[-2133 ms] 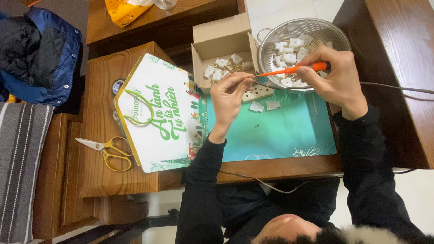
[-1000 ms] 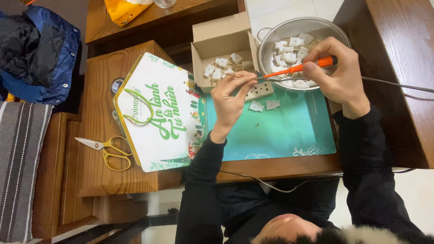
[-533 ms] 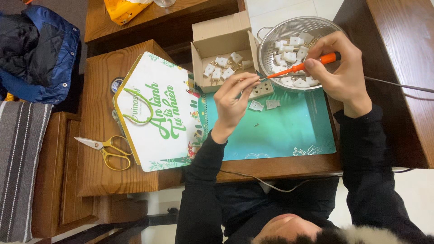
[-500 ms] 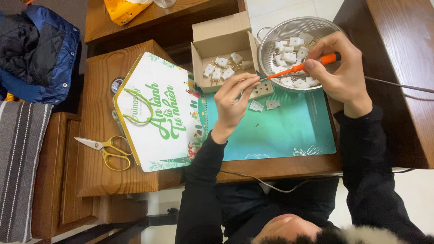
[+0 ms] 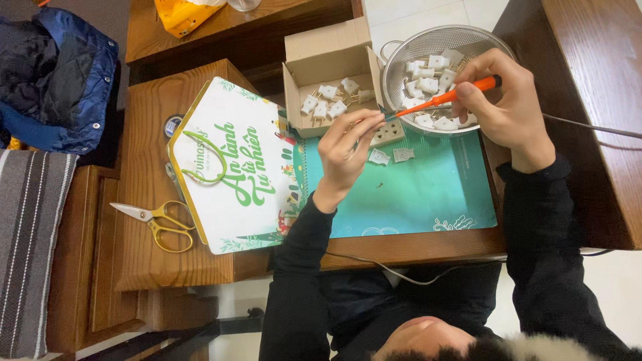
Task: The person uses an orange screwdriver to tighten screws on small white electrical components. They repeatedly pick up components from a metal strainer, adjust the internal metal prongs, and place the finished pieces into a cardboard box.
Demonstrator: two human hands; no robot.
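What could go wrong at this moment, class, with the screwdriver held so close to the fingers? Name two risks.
The screwdriver tip meets the left hand fingertips, so a slip could jab them. The right hand works over the metal colander; a small white part could drop among the others.

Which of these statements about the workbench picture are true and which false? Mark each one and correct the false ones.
1. The right hand holds an orange-handled screwdriver. True.
2. The scissors lie inside the cardboard box. False: they lie on the wooden table, left of the paper bag.
3. The metal colander holds white plug parts. True.
4. The left hand rests flat on the scissors. False: its grip pinches a small part at the screwdriver's tip.
5. The mat is red. False: teal.
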